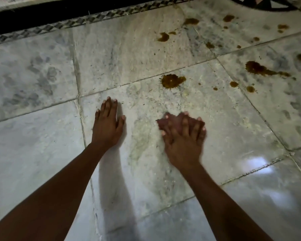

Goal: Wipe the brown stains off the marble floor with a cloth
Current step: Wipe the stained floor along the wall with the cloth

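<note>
Cloth: a small pinkish cloth (165, 123) lies flat on the marble floor (42, 153) in the middle of the frame, a bit to the right. Most of it is hidden under the right hand.

Right hand: the right hand (182, 141) is spread flat on top of the cloth, fingers (185, 123) pressing it down. It looks blurry, so it may be rubbing.

Left hand: the left hand (108, 126) is open and flat on the bare floor, just left of the middle. It holds nothing. I think it props the person up.

How the cloth feels: it looks soft, thin and light. It probably bends and bunches up easily, so a flat palm on top is the best hold. Pinching one corner would likely let the rest drag.

Floor: it is shiny and looks slick, with a bright glare at the lower right. A cloth should slide on it easily.

Stains: the nearest brown stain (171, 81) sits above the cloth, near it but not touching. A bigger dark splash (255, 67) is at the right. Smaller brown spots (163, 37) dot the upper right.

How far along: many stains are not wiped yet.

Border: a patterned tile strip (42, 30) runs across the upper left.

Writing: no words, labels or brands can be seen anywhere.
</note>
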`<state>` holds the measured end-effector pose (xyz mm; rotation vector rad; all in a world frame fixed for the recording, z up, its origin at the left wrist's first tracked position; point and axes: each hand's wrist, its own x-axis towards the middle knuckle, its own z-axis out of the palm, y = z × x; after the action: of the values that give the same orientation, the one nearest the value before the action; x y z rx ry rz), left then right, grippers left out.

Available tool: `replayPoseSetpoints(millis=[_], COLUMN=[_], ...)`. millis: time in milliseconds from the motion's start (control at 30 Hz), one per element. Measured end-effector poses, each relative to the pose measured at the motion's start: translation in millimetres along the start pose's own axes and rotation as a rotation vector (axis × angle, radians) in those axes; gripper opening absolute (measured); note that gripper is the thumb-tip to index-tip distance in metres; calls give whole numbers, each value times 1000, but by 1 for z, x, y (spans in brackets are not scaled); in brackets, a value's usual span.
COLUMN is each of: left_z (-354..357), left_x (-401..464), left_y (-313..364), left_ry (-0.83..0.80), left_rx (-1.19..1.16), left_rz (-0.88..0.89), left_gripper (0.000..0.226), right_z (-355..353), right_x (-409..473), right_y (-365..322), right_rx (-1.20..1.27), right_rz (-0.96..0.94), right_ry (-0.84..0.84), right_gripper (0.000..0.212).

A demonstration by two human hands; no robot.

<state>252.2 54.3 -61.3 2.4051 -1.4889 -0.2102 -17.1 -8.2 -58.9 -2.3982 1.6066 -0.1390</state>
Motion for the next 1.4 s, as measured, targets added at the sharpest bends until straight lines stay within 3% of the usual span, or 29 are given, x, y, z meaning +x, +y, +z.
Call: replayPoseSetpoints(millis=[100,167,233,300,400,467,567,633,733,833,900,967,1067,1133,1267,1333,1400], left_z=[3,6,8,9,14,18,18,15,15,16,16,14,11,11,14,16,13], left_x=[37,69,99,124,138,137,135,135,139,140,141,141,141,141,140,141,140], left_y=[9,11,11,7,2,4,9,11,12,9,9,11,11,11,8,6,7], left_ry=[16,31,29,37,74,128,179,183,164,164,168,171,166,148,159,149,128], left_rx=[-3,12,31,57,38,51,59,58,64,89,95,83,75,80,104,100,69], left_rz=[21,51,70,64,-7,-44,-82,-120,-123,-132,-133,-145,-157,-166,-212,-220,-224], left_gripper=[74,73,73,76,75,71,65,64,64,63,62,61,61,61,58,59,63], right_z=[9,3,-3,-4,-2,2,0,-9,-16,-1,7,11,-1,-7,8,17,19], right_x=[-37,-54,-42,-2,63,76,44,20,33,97,127,121,82,78,161,198,195], right_y=[-18,-2,23,40,24,-3,-7,14,42,13,-32,-60,-43,-20,-47,-89,-108], right_rx=[-16,-7,-48,-68,-34,-35,-77,-86,-112,-50,-35,-71,-104,-135,-65,-28,-79], right_rz=[-426,-524,-445,-221,14,-107,-448,-509,-201,127,61,-197,-408,-344,61,4,-232], right_ry=[20,-21,-15,32,42,4,-79,-89,-63,15,-27,-73,-103,-92,9,1,-66], right_gripper=[52,55,58,61,58,55,55,58,62,67,64,61,63,66,64,61,59])
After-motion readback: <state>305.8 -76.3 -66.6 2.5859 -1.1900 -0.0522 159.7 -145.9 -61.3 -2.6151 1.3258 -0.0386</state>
